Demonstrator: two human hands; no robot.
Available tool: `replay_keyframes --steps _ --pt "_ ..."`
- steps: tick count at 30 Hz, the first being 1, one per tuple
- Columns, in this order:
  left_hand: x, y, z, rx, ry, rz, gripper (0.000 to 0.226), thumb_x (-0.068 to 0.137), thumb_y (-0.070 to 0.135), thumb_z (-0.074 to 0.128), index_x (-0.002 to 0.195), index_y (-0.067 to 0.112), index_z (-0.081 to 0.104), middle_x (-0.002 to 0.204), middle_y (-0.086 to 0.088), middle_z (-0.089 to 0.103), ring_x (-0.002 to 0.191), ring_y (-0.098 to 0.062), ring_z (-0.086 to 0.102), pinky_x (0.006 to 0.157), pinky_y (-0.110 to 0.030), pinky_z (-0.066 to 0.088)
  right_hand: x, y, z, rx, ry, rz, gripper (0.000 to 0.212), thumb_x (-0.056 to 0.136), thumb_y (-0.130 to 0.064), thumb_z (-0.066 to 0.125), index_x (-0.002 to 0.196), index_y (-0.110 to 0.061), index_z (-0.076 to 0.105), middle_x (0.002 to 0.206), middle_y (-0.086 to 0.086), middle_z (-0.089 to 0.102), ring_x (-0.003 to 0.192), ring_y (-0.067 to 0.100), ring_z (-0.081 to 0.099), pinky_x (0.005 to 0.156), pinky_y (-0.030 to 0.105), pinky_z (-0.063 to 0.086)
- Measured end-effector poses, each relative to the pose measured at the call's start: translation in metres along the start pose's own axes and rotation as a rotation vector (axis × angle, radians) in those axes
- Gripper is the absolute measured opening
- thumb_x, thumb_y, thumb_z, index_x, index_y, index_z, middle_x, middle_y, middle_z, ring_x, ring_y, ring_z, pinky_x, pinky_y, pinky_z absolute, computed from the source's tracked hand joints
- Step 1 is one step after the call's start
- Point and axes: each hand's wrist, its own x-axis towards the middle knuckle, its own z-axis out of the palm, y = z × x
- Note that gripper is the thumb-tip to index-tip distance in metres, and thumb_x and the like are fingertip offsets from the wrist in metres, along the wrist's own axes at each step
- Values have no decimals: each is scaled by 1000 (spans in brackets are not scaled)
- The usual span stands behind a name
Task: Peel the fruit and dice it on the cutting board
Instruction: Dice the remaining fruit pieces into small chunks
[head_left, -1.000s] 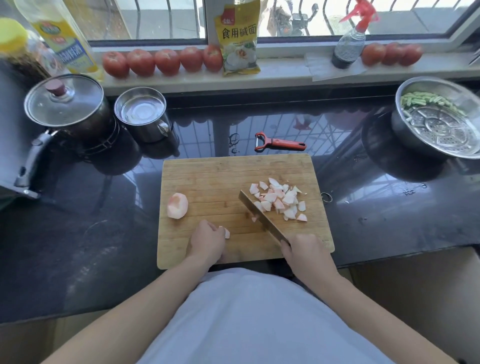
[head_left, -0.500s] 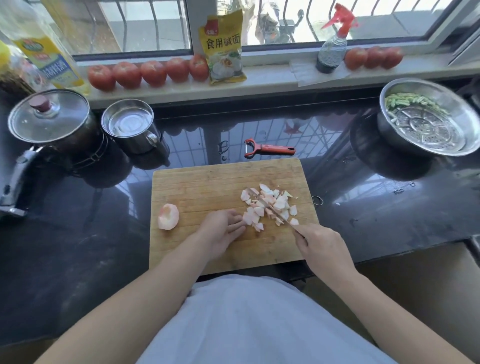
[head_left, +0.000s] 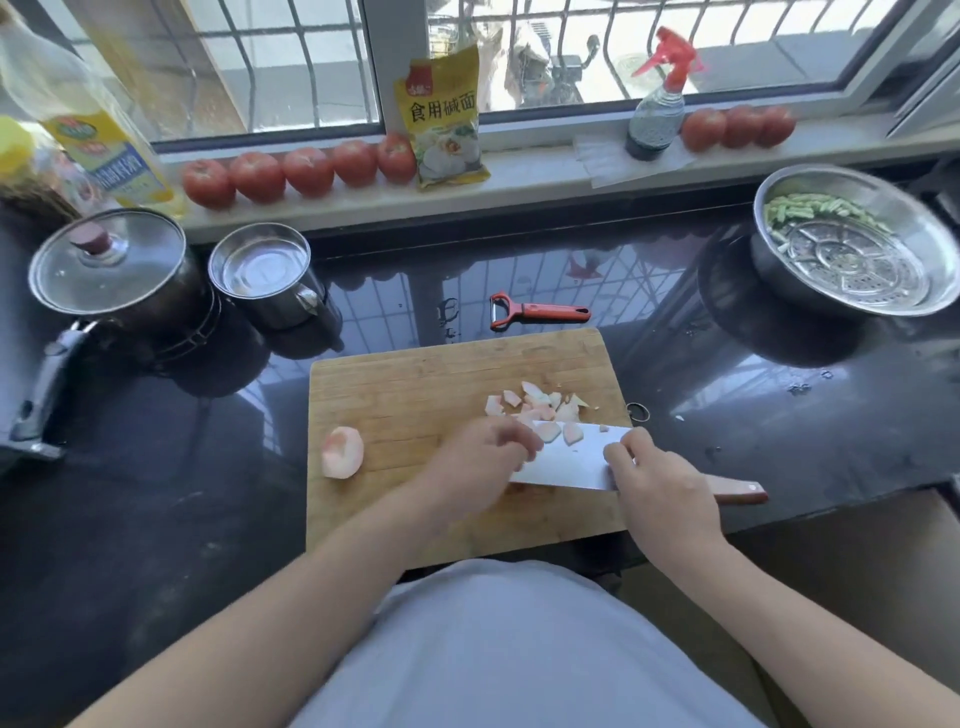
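The right hand (head_left: 662, 486) has its grip closed round the wooden-handled steel cleaver (head_left: 566, 460), whose broad blade lies nearly flat above the bamboo cutting board (head_left: 415, 384) with a few pale pink diced fruit pieces (head_left: 545, 410) on it. The left hand (head_left: 480, 457), blurred, has its fingers curled at the blade's near edge by the dice, and whether it holds anything cannot be told. A peeled pinkish fruit chunk (head_left: 343, 452) sits apart at the board's left edge, and a red-handled peeler (head_left: 535, 312) lies on the glossy black table (head_left: 156, 467) just behind the board.
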Motion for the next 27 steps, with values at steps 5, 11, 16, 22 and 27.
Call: replay_keyframes --steps 5,11,16,22,27 --pt "29 -12 49 629 -177 131 41 108 34 36 149 31 43 151 -6 37 140 -31 28 115 -46 29 2 -6 -7 -52 64 -93 28 57 11 52 69 -15 48 73 6 50 43 19 34 51 29 18" --pt "55 -20 35 691 -157 101 50 110 27 33 159 24 33 161 -8 31 147 -33 23 121 -48 24 1 -13 -5 -12 121 -60 27 59 12 50 65 -14 52 70 6 51 42 19 33 49 29 18" --pt "41 -31 26 475 181 247 39 100 6 47 133 18 65 138 0 51 133 -20 37 112 -35 35 -13 -16 4 53 76 -45 36 51 16 59 68 -14 48 73 6 47 53 19 18 50 30 20" --pt "28 -40 32 577 174 236 37 97 10 46 129 19 62 131 -1 57 121 -23 47 102 -38 41 -11 -19 6 75 66 -35 39 49 16 58 67 -15 45 70 5 43 52 19 18 50 30 19" --pt "36 -39 40 792 -11 672 46 86 7 50 128 14 66 117 -6 64 103 -29 55 90 -47 47 -5 -21 8 136 92 -101 28 61 9 64 74 -14 56 73 5 46 50 23 41 49 34 36"
